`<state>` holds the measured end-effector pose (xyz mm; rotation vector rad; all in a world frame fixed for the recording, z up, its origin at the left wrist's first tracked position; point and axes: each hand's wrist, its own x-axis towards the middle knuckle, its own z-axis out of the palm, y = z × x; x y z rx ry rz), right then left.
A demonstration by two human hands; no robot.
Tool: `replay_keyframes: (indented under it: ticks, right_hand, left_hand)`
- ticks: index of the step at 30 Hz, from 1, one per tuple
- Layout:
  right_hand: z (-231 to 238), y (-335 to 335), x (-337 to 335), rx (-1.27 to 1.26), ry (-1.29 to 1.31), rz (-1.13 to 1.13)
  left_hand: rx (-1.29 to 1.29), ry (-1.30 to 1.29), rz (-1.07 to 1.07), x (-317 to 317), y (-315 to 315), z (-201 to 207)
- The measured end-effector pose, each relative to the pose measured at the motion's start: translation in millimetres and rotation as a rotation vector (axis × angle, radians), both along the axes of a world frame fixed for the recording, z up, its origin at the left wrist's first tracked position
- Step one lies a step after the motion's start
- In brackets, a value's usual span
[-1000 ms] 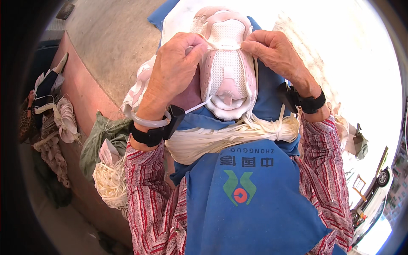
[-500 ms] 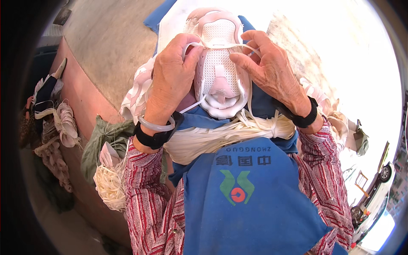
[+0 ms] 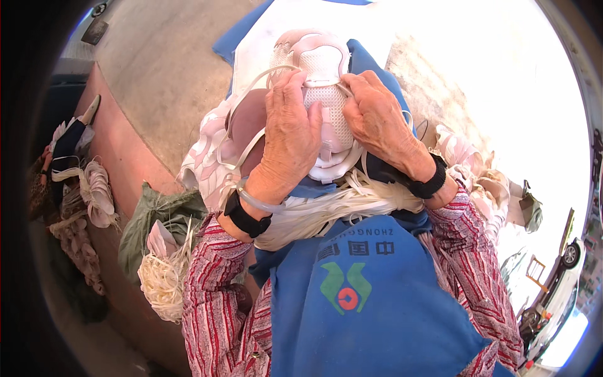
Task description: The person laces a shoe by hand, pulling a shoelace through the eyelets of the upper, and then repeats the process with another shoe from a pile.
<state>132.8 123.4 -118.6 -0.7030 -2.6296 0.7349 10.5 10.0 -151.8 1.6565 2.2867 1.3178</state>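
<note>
A pale pink and white sneaker with a mesh tongue rests upright between my hands, toe pointing away from me. My left hand is closed at the shoe's left eyelet edge, thumb toward the tongue. A white shoelace loops out from its fingers to the left. On the opposite edge my right hand pinches the lace near the top of the tongue. The fingertips of my left hand partly hide their grip. Below the shoe, a thick bundle of cream laces lies across my lap, over the blue apron.
More pink-white shoe uppers lie left of the sneaker, others at right. A tangle of laces sits by a green sack at lower left. A pink ledge runs beyond it.
The lace stretched across the shoe between my hands is now drawn to the sides. My left hand moved right and down over the shoe's edge; a lace loop now hangs to its left.
</note>
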Motion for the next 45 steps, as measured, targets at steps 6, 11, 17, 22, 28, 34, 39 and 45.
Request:
replay_keyframes:
  ticks: [6, 11, 17, 22, 28, 34, 39, 45]
  right_hand:
    - [-1, 5, 0, -0.065, 0.153, 0.117]
    - [-3, 3, 4, 0.034, 0.047, 0.069]
    - [2, 14, 2, 0.138, 0.072, 0.31]
    - [7, 9, -2, -0.075, 0.018, 0.209]
    - [-1, -1, 2, -0.151, 0.149, 0.096]
    - [4, -5, 2, -0.137, 0.122, 0.08]
    - [15, -2, -5, 0.293, 0.211, 0.212]
    - [14, 5, -24, 0.486, 0.095, 0.359]
  left_hand:
    - [0.114, -0.134, 0.014, 3, 4, 3]
    - [0.109, -0.101, 0.056, 7, 10, 1]
    - [0.207, -0.078, 0.058, 6, 6, -5]
    - [0.199, -0.07, 0.074, 5, 7, -6]
    - [0.169, -0.058, 0.017, 7, 3, 3]
    - [0.165, -0.143, 0.02, 0, 6, 2]
    - [0.049, -0.435, -0.009, -13, -20, 8]
    - [0.086, -0.264, 0.017, -15, -25, 9]
